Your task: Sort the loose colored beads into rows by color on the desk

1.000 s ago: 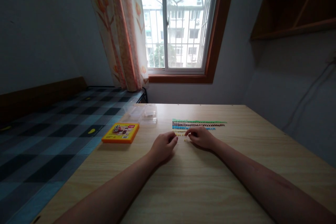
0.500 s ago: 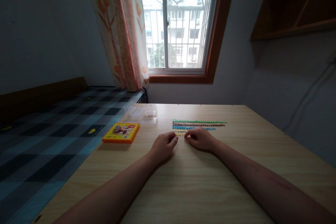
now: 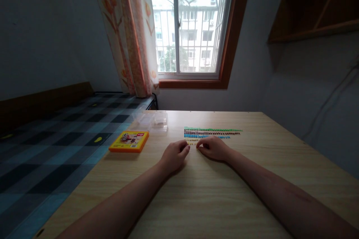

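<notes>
My left hand rests on the table with its fingers curled and thumb against them, at the left end of a short row of small yellow pieces. Just right of those pieces is my right hand, its thumb and index finger pinched low over the table. Whatever lies between the fingers of either hand is too small to make out. Beyond the hands run rows of tiny blue pieces, brown pieces and green pieces. My right hand hides part of the blue and yellow rows.
On the left of the wooden table lies a yellow-orange box with a printed lid. Behind it stand clear plastic containers. A bed with a checked cover adjoins the table's left side, and a window is beyond.
My right hand has shifted very slightly left, toward the yellow pieces. My left hand and the coloured rows look the same.
</notes>
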A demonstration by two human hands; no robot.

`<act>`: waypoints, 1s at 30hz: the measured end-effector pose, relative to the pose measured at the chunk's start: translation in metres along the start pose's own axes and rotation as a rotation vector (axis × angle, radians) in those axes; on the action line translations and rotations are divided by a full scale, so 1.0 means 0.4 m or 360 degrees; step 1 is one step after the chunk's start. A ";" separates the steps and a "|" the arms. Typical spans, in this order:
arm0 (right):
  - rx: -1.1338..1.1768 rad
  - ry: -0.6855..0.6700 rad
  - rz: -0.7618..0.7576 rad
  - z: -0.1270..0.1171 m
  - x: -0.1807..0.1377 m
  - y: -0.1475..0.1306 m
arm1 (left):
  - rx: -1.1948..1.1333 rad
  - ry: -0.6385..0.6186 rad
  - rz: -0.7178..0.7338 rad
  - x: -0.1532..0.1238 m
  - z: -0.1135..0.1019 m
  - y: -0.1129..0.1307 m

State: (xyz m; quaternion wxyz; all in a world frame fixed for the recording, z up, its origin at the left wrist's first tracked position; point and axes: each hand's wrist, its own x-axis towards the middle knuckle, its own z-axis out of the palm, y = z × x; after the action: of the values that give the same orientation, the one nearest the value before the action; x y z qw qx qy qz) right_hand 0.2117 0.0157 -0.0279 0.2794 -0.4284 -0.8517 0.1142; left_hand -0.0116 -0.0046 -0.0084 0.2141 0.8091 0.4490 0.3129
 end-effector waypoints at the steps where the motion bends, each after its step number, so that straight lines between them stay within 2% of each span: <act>1: -0.0009 0.0004 0.0002 0.000 0.000 0.000 | -0.0002 0.0000 -0.0002 0.000 0.000 0.000; 30: -0.0080 -0.0006 0.0064 -0.001 -0.003 -0.009 | 0.0055 -0.0002 -0.0002 0.000 0.001 0.006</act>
State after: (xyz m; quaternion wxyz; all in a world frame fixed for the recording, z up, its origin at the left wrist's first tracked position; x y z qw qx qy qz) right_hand 0.2103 0.0125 -0.0264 0.2647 -0.4521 -0.8460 0.0992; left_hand -0.0099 -0.0060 -0.0072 0.2005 0.8126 0.4548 0.3045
